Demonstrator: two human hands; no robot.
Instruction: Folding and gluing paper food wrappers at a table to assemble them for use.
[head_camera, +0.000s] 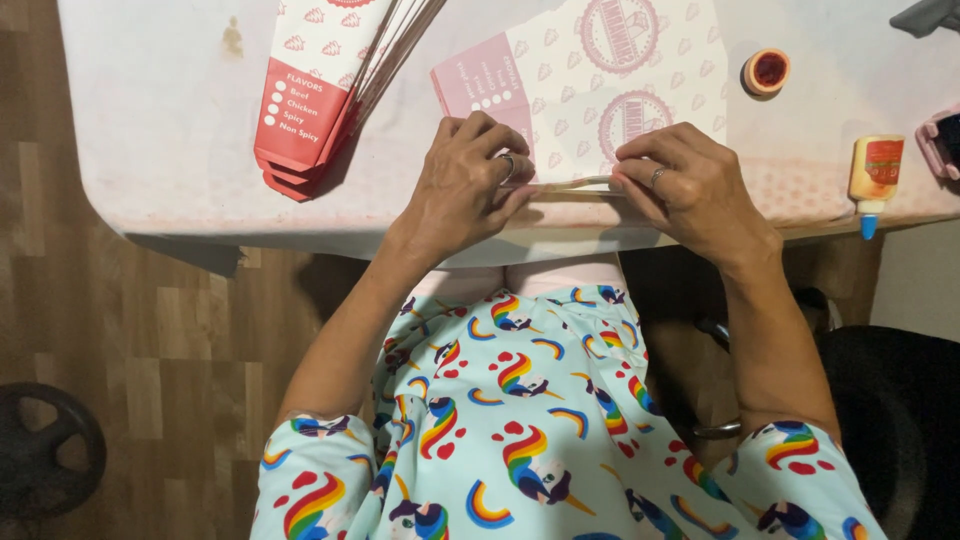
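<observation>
Both hands, left (465, 180) and right (685, 180), pinch pink carton flap (570, 184) | red stack (320, 90) beyond

The flat pink-and-white printed carton sheet (610, 80) ran off the top edge of the frame, and its near edge lay under the left hand (465, 180) and right hand (690, 185), so the fingertips' grip there could not be made out. The stack of red-and-white flat cartons (320, 90) at upper centre-left was likewise cut by the top edge. At the right edge a pink object (943, 140) showed only partly, as did a grey thing (930, 15) in the upper right corner. A dark round wheel-like object (40, 450) was clipped at lower left.
</observation>
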